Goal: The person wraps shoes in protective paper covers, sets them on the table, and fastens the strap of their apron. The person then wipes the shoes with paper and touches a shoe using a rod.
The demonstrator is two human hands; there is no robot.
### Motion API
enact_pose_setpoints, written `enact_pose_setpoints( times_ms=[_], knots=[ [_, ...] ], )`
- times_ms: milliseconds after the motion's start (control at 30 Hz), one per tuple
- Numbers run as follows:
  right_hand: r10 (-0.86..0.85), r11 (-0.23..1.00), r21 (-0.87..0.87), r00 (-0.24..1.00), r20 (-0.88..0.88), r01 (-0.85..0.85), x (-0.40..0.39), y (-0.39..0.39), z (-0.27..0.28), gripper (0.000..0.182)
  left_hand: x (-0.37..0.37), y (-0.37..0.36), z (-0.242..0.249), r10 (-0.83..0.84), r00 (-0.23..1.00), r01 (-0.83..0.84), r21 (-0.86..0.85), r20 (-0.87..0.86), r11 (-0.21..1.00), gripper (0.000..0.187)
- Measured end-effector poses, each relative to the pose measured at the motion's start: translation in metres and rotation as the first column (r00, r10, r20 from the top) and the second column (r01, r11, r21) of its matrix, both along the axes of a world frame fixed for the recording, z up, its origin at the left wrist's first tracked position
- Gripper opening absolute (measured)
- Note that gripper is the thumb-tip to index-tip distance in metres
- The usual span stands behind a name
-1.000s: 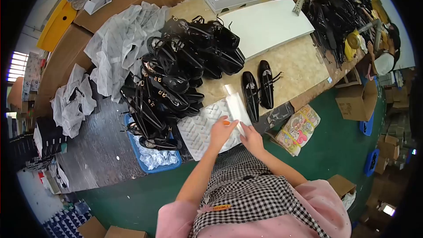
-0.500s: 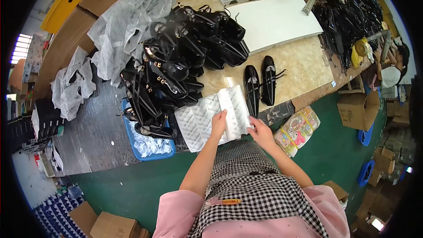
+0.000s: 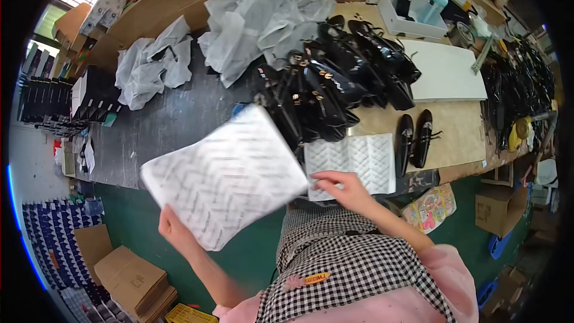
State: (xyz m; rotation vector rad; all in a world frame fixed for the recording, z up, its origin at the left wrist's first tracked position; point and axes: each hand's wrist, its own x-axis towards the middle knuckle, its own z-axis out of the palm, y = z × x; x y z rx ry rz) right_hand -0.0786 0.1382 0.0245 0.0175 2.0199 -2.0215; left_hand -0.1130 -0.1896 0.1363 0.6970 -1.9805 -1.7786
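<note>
A large white sheet of printed wrapping paper point(image 3: 227, 173) spreads in the air over the table's front edge, slightly blurred. My left hand point(image 3: 174, 226) grips its lower left edge, with the thumb on top. At the sheet's right corner, the bent fingers of my right hand point(image 3: 342, 189) are pinched together on the paper. Just beyond that hand, more printed paper point(image 3: 368, 161) lies creased on the table. To the right of it stands a pair of black shoes point(image 3: 423, 137) with thin straps. A heap of shiny black shoes point(image 3: 329, 81) sits behind the paper.
Crumpled pale wrapping point(image 3: 257, 21) lies on the dark table point(image 3: 140, 134) at the back left. A white board point(image 3: 442, 75) and a white box point(image 3: 412, 24) are at the back right. Cartons point(image 3: 134, 275) stand on the green floor at lower left.
A printed sheet has come up off the paper on the table and swung left, with my left hand on it. My view has turned left, and the creased paper has stayed by the shoes.
</note>
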Motion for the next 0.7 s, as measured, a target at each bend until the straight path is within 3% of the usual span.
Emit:
enact_pose_setpoints(
  times_ms=[67, 100, 133, 200, 267, 333, 400, 433, 467, 567, 633, 667, 700],
  knots=[
    [0.219, 0.956, -0.214, 0.974, 0.064, -0.201, -0.034, -0.067, 0.04, 0.031, 0.01, -0.036, -0.009, -0.032, 0.999, 0.039, -0.463, 0.024, 0.886, 0.017],
    [0.272, 0.926, -0.264, 0.962, -0.034, -0.271, -0.044, -0.103, 0.049, 0.034, 0.007, -0.042, -0.025, -0.204, 0.979, 0.186, -0.53, 0.026, 0.827, 0.012],
    [0.195, 0.92, -0.325, 0.974, -0.111, -0.221, -0.049, -0.14, 0.057, 0.027, 0.006, -0.039, -0.04, -0.368, 0.929, 0.318, -0.592, 0.039, 0.741, 0.009],
    [0.227, 0.973, 0.062, 0.969, -0.094, -0.222, -0.068, -0.173, 0.06, 0.019, -0.014, -0.001, -0.025, -0.476, 0.879, 0.427, -0.488, 0.027, 0.761, 0.016],
    [0.118, 0.993, 0.037, 0.988, -0.097, -0.115, -0.08, -0.177, 0.034, 0.017, -0.029, -0.039, -0.051, -0.463, 0.886, 0.436, -0.405, 0.035, 0.804, 0.018],
    [-0.023, 0.96, 0.274, 0.992, -0.125, 0.057, -0.085, -0.148, 0.0, 0.011, -0.048, -0.088, -0.069, -0.324, 0.943, 0.333, -0.265, 0.079, 0.905, 0.016],
    [-0.046, 0.715, 0.603, 0.885, -0.464, 0.353, -0.093, -0.109, -0.016, 0.011, -0.061, -0.107, -0.077, -0.344, 0.935, 0.354, -0.252, 0.084, 0.901, 0.014],
    [0.026, 0.648, 0.62, 0.801, -0.597, 0.441, -0.106, -0.095, -0.01, 0.027, -0.068, -0.103, -0.073, -0.397, 0.914, 0.4, -0.331, 0.079, 0.855, 0.012],
    [-0.035, 0.441, 0.747, 0.842, -0.539, 0.496, -0.109, -0.097, -0.016, 0.047, -0.073, -0.096, -0.071, -0.449, 0.89, 0.44, -0.407, 0.08, 0.8, 0.011],
    [-0.087, 0.537, 0.739, 0.898, -0.431, 0.406, -0.124, -0.083, -0.08, 0.053, -0.084, -0.072, -0.084, -0.522, 0.841, 0.525, -0.457, 0.145, 0.718, 0.011],
    [-0.271, 0.864, 0.355, 0.923, -0.272, 0.358, -0.128, -0.066, -0.079, 0.056, -0.094, -0.06, -0.101, -0.507, 0.853, 0.498, -0.483, 0.123, 0.72, 0.012],
    [-0.199, 0.877, 0.374, 0.938, -0.285, 0.3, -0.117, -0.055, -0.062, 0.051, -0.098, -0.058, -0.11, -0.513, 0.851, 0.489, -0.532, 0.116, 0.691, 0.014],
    [-0.067, 0.764, 0.58, 0.93, -0.363, 0.281, -0.102, -0.058, -0.019, 0.047, -0.103, -0.058, -0.114, -0.529, 0.841, 0.486, -0.585, 0.112, 0.649, 0.017]
  ],
)
